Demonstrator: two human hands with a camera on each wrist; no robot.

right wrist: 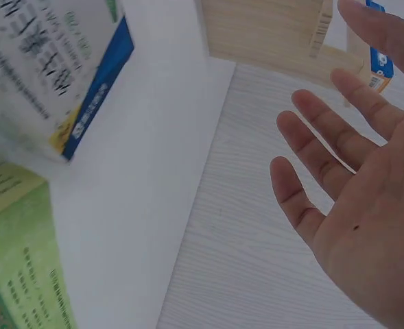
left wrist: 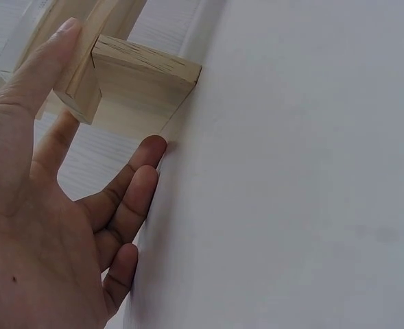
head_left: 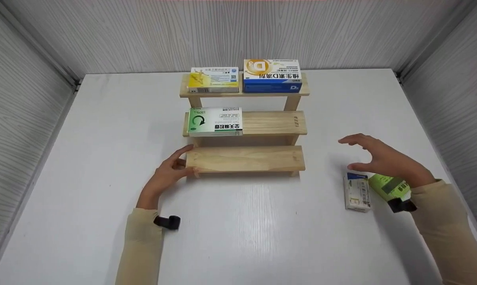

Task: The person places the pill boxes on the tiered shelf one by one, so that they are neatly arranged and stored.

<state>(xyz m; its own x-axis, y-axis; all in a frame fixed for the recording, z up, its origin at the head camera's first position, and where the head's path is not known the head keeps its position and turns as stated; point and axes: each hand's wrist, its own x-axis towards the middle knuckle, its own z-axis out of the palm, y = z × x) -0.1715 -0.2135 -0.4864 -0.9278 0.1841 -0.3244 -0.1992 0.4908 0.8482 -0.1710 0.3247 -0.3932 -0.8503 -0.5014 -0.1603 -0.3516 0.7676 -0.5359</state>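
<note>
A three-tier wooden display rack stands on the white table. My left hand holds the left end of its lowest board, thumb at the front edge and index finger at the back. In the left wrist view, the other fingers of that hand extend beside the rack's leg. To the right, my right hand hovers with spread fingers and holds nothing. Just below it lies a white medicine box with a blue end. A green box lies beside that, partly hidden by the right wrist.
On the top tier are a yellow-and-white box and a blue-and-white D3 box. A green-and-white box occupies the middle tier's left half. Grey wood-grain panels enclose the table at the back and sides.
</note>
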